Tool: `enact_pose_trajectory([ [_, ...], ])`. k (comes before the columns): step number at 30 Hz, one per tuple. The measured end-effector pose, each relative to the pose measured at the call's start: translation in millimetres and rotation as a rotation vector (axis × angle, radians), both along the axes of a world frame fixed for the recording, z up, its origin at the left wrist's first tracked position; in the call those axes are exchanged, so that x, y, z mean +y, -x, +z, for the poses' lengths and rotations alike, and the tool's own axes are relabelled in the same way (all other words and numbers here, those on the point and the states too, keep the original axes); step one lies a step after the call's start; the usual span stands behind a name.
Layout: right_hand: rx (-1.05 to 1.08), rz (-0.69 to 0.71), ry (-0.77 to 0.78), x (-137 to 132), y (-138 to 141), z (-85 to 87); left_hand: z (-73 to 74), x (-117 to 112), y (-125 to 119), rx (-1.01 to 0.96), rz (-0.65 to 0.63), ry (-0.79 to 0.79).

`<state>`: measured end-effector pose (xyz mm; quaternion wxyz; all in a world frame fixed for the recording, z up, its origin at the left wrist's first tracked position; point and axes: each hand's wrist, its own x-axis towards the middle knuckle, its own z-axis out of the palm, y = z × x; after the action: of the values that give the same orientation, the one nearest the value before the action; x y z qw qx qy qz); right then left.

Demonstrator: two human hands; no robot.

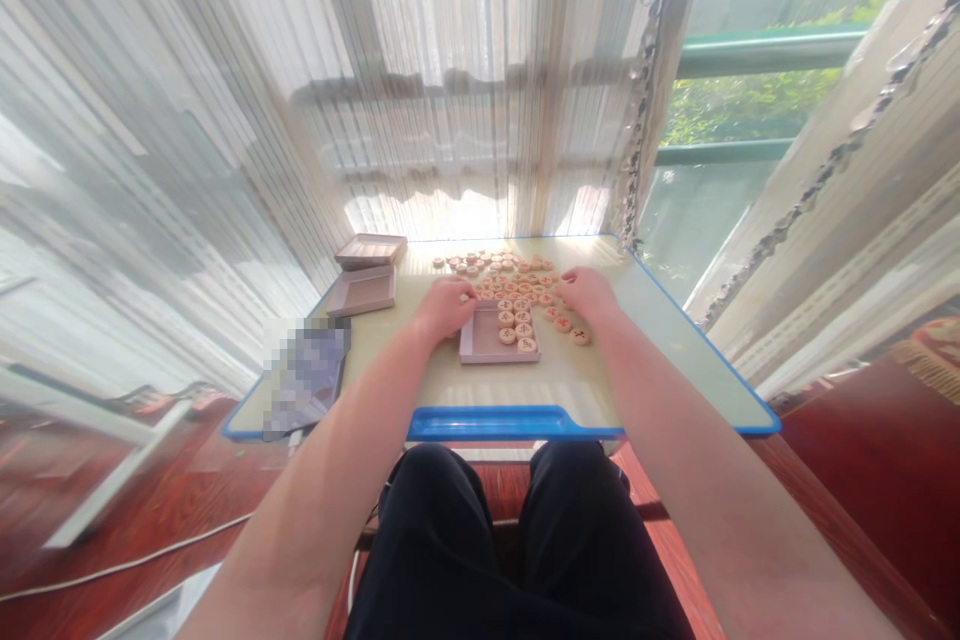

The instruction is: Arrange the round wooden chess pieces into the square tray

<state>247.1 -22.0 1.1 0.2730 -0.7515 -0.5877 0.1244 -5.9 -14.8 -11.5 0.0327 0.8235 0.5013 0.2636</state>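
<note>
Several round wooden game pieces (pixel 517 280) with red and dark marks lie scattered on the pale table (pixel 667 340). A shallow pinkish box tray (pixel 484 345) sits in front of me with a few pieces in its right part. My left hand (pixel 448 305) rests at the tray's far left corner, fingers curled over pieces I cannot make out. My right hand (pixel 589 293) lies on the table just right of the tray, fingers bent down onto the loose pieces.
Two more pinkish box parts (pixel 367 265) are stacked at the table's far left. A blurred flat item (pixel 307 375) lies at the near left edge. A blue groove (pixel 487 420) runs along the near rim. Curtains and a window surround the table.
</note>
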Motion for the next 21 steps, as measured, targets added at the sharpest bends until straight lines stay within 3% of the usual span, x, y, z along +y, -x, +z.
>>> enact_pose_trajectory([
  [9,-0.11,0.052,0.007,5,3,-6.3,2.2,0,0,0.055,0.066,-0.032],
  [14,0.007,0.042,-0.132,-3,9,3.2,1.8,1,-2,0.078,0.107,-0.047],
  [18,0.215,0.3,-0.302,-15,25,13.8,1.8,1,-3,0.1,0.142,-0.058],
  [21,0.189,0.505,-0.319,-25,39,14.4,2.1,2,-3,0.095,0.149,-0.059],
])
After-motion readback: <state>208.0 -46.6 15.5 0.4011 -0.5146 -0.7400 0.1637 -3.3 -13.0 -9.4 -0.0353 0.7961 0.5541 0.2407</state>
